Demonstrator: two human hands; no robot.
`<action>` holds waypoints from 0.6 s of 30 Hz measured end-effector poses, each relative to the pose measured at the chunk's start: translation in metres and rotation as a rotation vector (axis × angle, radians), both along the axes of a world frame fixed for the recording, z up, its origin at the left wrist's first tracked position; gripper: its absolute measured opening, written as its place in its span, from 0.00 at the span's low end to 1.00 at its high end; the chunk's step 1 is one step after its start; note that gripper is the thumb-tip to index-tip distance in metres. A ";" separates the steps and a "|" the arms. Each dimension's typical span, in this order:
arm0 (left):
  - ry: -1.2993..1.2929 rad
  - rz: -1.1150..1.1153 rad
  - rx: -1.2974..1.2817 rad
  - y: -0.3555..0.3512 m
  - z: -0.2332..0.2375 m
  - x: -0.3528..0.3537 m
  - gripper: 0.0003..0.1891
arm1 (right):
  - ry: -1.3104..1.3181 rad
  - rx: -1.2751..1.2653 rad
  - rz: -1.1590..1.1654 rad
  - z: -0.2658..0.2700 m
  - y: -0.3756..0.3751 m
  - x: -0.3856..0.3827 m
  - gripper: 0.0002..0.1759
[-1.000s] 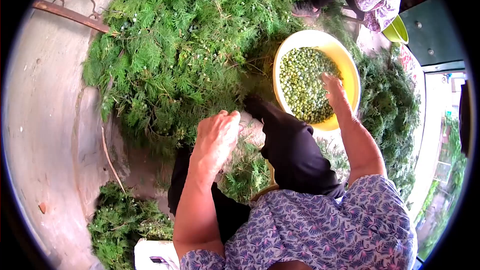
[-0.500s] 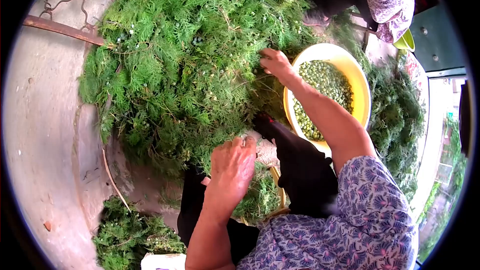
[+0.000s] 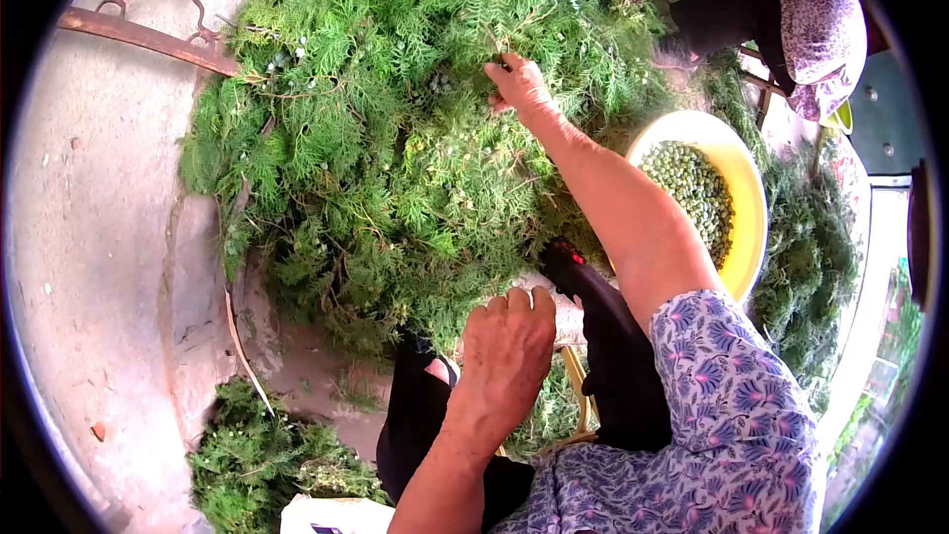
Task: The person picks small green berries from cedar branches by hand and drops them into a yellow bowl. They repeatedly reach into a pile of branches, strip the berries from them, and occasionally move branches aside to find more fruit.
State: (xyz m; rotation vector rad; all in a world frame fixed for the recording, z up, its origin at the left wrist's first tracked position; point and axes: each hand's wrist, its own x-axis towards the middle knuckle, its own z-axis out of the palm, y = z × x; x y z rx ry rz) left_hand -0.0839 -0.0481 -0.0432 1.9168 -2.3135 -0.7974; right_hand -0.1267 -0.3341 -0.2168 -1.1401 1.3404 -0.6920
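Note:
A large heap of green conifer branches (image 3: 395, 188) with small bluish cones fills the upper middle of the view. My right hand (image 3: 521, 87) reaches over the heap, its fingers bent and apart, close to a thin twig. Lower down, near my knees, my left hand (image 3: 506, 351) is closed with its back towards me. The curled fingers hide whatever it may hold. To the right, under my right forearm, stands a yellow basin (image 3: 748, 208) with many small green cones (image 3: 689, 178) in it.
A person in a patterned top (image 3: 822, 15) sits at the upper right. More cut branches (image 3: 806, 237) lie beyond the basin, and another bunch (image 3: 267, 460) lies at lower left beside a white container (image 3: 334, 516). A rusty metal bar (image 3: 148, 40) crosses the concrete floor (image 3: 109, 267).
My right hand has moved from beside the basin up and over the heap, its fingers now near a twig. My left hand stays closed near my knees. The whole view has shifted slightly.

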 end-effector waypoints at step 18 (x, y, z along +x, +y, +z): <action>0.034 0.046 -0.024 0.005 -0.001 0.006 0.09 | 0.413 -0.472 0.109 0.021 0.058 0.071 0.19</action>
